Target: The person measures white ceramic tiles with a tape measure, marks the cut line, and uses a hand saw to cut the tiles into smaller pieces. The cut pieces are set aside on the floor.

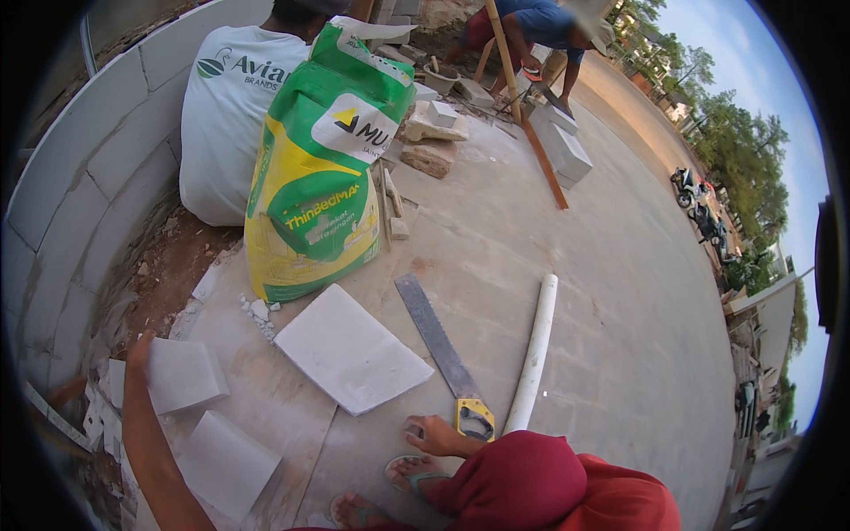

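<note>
My left hand (140, 352) grips the far left edge of a white block (184, 376), at the lower left. My right hand (429, 434) is closed beside the hand saw (434, 332), just left of its yellow handle; what is in its fingers is too small to make out. A broad white block (352, 349) lies flat above my right hand, and another white block (228, 465) lies nearer me at the lower left. A white pipe (536, 345) lies to the right of the saw.
A green and yellow sack (314, 221) stands ahead, beside a seated co-worker (226, 133) by a curved block wall (97, 168). Another co-worker (540, 40) bends over stacked blocks (558, 150) and wooden battens (540, 159). Rubble (429, 155) lies behind the sack; motorbikes (708, 217) stand far right.
</note>
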Tool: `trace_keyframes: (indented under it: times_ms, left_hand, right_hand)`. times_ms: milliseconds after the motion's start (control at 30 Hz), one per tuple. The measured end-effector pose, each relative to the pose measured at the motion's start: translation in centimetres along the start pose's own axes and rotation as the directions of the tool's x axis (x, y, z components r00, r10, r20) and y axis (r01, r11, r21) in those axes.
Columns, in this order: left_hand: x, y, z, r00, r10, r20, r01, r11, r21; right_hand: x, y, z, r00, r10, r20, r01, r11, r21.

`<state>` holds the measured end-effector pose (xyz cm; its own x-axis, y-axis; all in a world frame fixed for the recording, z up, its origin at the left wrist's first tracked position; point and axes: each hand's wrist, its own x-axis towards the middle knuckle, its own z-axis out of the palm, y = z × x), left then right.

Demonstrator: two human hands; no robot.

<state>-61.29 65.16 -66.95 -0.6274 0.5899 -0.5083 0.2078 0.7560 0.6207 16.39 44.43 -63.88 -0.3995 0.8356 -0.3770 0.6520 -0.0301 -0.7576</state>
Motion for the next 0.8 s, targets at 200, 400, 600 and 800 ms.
trace_keyframes:
  times_ms: [200,400,600,800]
  left_hand:
    - [-5.9,0.9,1.4,0.975,0.036,0.218,-0.004,0.99,-0.142]
    - [-13.3,2.8,1.5,0.984,0.08,0.162,-0.017,0.935,-0.353]
    - [-16.6,3.6,1.0,0.961,0.235,-0.143,-0.274,0.859,-0.432]
    - [-11.3,1.8,-6.8,0.798,-0.21,-0.566,-0.214,0.778,-0.591]
  right_hand:
    - [-1.8,0.1,-0.4,0.998,0.055,-0.017,-0.055,0.998,-0.021]
    - [-0.6,-0.1,-0.2,0.999,0.03,0.043,-0.032,0.999,0.035]
    - [0.3,-0.6,-0.2,0.998,0.045,0.048,-0.043,0.998,-0.038]
    - [0.5,-3.0,-0.7,0.995,0.076,0.058,-0.076,0.997,0.006]
